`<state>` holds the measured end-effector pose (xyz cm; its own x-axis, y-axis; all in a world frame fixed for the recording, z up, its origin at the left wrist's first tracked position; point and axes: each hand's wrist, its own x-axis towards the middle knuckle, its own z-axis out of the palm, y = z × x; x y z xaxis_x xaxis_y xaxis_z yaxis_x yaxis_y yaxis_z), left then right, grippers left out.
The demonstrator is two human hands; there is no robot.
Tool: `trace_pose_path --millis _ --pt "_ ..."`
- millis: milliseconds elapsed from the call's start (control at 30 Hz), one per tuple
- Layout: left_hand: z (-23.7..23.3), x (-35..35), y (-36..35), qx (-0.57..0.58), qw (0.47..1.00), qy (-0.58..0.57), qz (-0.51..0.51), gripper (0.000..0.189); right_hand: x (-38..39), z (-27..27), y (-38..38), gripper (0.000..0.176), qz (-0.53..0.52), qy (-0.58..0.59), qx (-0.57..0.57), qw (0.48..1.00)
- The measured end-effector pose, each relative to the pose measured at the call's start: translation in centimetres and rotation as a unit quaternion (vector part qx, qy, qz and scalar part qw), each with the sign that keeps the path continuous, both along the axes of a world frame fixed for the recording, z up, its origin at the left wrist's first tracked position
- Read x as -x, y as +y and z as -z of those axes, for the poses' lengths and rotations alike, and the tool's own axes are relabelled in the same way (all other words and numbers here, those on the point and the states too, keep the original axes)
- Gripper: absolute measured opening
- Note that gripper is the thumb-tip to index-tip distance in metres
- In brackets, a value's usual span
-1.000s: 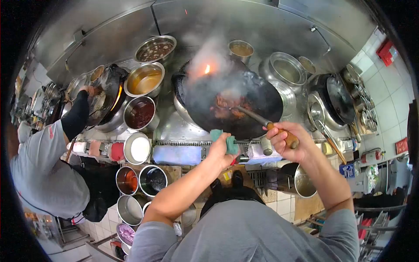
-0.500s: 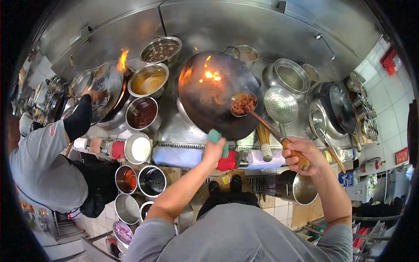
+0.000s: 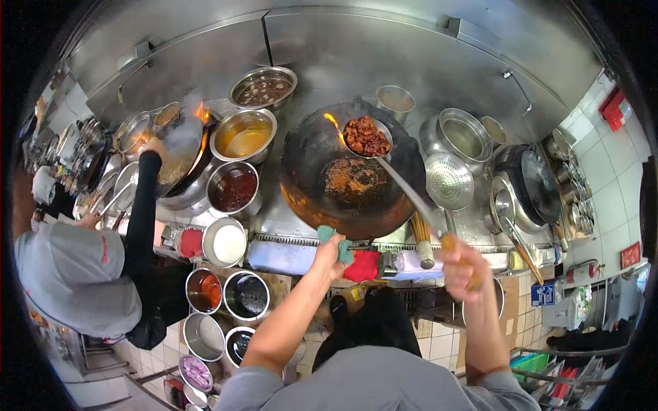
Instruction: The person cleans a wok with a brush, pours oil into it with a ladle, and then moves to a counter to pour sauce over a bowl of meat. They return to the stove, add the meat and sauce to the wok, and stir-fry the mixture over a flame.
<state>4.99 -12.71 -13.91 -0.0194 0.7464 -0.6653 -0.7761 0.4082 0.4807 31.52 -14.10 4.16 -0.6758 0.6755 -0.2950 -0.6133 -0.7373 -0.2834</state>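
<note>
My left hand (image 3: 330, 259) is closed round a folded green cloth (image 3: 327, 235) at the near edge of a large black wok (image 3: 305, 195). Brown food bits and an oily sheen cover the wok's bottom. In my right hand (image 3: 465, 268), blurred by motion, is the wooden grip of a long-handled ladle (image 3: 401, 183). Glossy dark brown meat pieces (image 3: 367, 137) heap the ladle's bowl, which is over the far half of the wok. A small flame (image 3: 334, 125) licks up beside the bowl's left side.
Left of the wok stand pots of yellow liquid (image 3: 244, 137), dark red sauce (image 3: 233, 188) and white liquid (image 3: 228, 244). A perforated strainer (image 3: 449, 179) and a bamboo brush (image 3: 423, 243) are at right. A co-worker (image 3: 82, 274) works at another flaming wok on the left.
The wok has come down from a tilt toward level, and its flames have shrunk. The ladle has swung from the wok's right side to its far half, with more meat showing.
</note>
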Motion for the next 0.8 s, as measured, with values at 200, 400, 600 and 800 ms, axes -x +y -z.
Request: trace_pose_path --millis 200,400,600,800 --pt "1.1 -0.7 -1.5 0.068 0.996 0.015 0.063 0.02 0.3 3.6 -5.1 0.047 -0.009 -0.192 0.013 0.981" --pt "3.3 -0.1 -0.6 0.079 0.991 -0.011 0.104 0.012 0.8 4.0 -8.6 0.047 -0.016 -0.203 0.032 0.979" --pt "4.6 0.6 0.2 0.006 0.996 -0.02 0.092 0.011 2.0 7.7 -12.1 0.036 0.002 -0.146 0.082 0.986" --pt "2.7 1.7 0.8 -0.032 0.99 0.065 0.118 0.01 1.2 9.3 -12.4 0.018 -0.01 -0.064 0.074 0.995"
